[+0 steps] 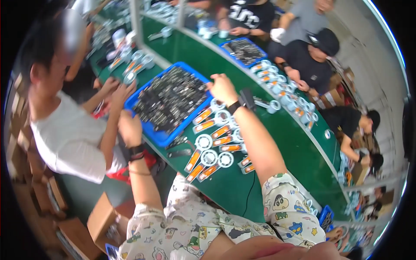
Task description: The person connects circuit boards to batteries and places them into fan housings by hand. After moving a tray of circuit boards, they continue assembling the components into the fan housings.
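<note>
A shallow blue tray [163,141] is heaped with small dark and silver parts [171,97], too blurred to name. My left hand [130,126] grips its near left edge, with the fingertips partly hidden. On the far right edge, my right hand [222,90] is closed round the rim. Right beside the tray, under my right forearm, lie several pale blue handheld-fan pieces [203,141] with round heads and orange-marked handles. A few loose dark parts [178,152] rest by the tray's near corner.
A person in a white shirt [69,136] stands close at my left, hands near the tray. A metal post [136,24] rises from the green bench [221,184]. Across the divider, co-workers sit by another blue tray [243,51] and more fan pieces. Cardboard boxes [102,219] stand at lower left.
</note>
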